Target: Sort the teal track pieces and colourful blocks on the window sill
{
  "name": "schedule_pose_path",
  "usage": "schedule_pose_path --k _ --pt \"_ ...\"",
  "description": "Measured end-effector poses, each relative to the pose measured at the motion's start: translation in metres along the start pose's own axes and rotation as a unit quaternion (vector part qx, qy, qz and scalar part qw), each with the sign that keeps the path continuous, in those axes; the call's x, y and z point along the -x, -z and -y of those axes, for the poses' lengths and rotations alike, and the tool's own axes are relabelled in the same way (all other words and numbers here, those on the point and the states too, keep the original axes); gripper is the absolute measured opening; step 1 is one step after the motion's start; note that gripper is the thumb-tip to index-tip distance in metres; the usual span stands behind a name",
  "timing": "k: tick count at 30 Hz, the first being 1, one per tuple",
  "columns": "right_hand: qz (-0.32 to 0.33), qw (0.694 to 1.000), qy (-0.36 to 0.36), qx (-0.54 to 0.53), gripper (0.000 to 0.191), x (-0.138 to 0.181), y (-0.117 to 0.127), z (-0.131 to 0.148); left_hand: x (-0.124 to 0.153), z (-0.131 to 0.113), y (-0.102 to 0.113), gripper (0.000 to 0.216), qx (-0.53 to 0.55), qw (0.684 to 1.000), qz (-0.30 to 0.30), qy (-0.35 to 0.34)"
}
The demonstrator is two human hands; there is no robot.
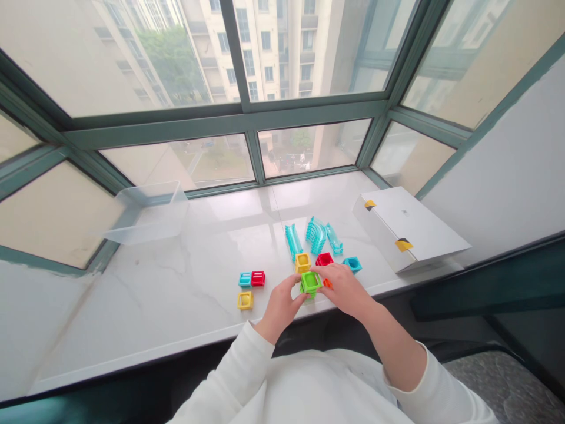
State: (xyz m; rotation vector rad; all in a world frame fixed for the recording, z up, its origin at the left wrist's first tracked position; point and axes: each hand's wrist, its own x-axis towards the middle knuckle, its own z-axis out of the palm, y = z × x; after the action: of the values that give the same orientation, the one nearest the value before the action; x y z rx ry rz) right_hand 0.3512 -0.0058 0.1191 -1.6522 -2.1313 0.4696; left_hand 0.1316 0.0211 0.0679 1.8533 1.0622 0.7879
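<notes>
A green hollow block [311,282] is gripped between my left hand [285,303] on one side and my right hand [342,285] on the other. More green shows just beneath it. Directly behind it stands a yellow block [302,262]. A red block [324,259] is partly covered by my right hand, and an orange piece [327,283] peeks out below its fingers. To the right lies a blue block [352,264]. Left of my hands, a light blue block [245,279] touches a red block [258,278], with a yellow block [245,301] in front.
Translucent turquoise track pieces, one straight [293,242] and one curved [316,235], lie behind the blocks. A white box [410,227] stands at the right. At the back left sits a clear plastic bin [152,227]. Windows enclose the white marble sill [176,306].
</notes>
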Motion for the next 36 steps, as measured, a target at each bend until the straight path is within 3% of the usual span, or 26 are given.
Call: schedule_pose_path --k 12,15,18,22,26,32,36 --pt "-0.006 1.0 0.005 0.009 0.058 0.005 -0.008 0.001 0.004 0.013 0.005 0.046 -0.04 0.999 -0.013 -0.016" --pt "-0.014 1.0 -0.003 0.009 0.065 0.007 -0.003 0.005 0.011 0.028 0.024 0.041 -0.078 0.996 -0.05 -0.019" --pt "-0.051 0.999 0.004 -0.007 0.065 0.009 0.008 0.013 0.022 0.051 0.057 0.03 -0.149 0.983 -0.11 -0.01" --pt "-0.138 0.988 0.046 -0.047 0.049 0.009 0.018 0.033 0.047 0.083 0.098 0.023 -0.221 0.965 -0.138 0.023" --pt "-0.194 0.968 0.101 -0.124 0.032 0.006 0.007 0.064 0.07 0.108 0.11 0.032 -0.241 0.959 -0.14 0.058" --pt "-0.098 0.963 0.166 -0.188 0.029 -0.003 -0.033 0.109 0.079 0.117 0.1 0.048 -0.228 0.967 -0.101 0.045" --pt "-0.027 0.966 0.183 -0.181 0.025 -0.006 -0.049 0.118 0.078 0.11 0.101 0.041 -0.223 0.971 -0.071 0.056"
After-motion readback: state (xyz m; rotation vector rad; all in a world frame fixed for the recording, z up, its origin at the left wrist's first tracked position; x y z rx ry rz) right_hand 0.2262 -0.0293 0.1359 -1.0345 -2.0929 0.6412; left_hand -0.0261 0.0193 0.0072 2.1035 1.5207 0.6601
